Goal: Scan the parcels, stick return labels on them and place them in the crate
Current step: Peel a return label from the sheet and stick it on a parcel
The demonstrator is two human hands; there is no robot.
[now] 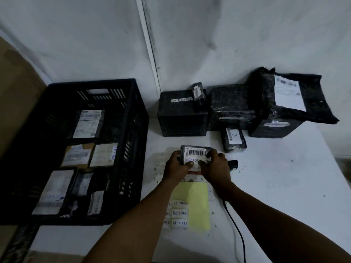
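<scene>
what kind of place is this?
Probably a small parcel-returns packing station: black-wrapped parcels with barcode labels on a white table, a sheet of handwritten RETURN stickers, and a black crate holding labelled parcels.

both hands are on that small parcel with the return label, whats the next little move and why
Probably lift it left into the crate. The small parcel already shows a RETURN label under its barcode, and both the left hand and right hand grip it with thumbs on the label, so sticking looks nearly finished.
</scene>
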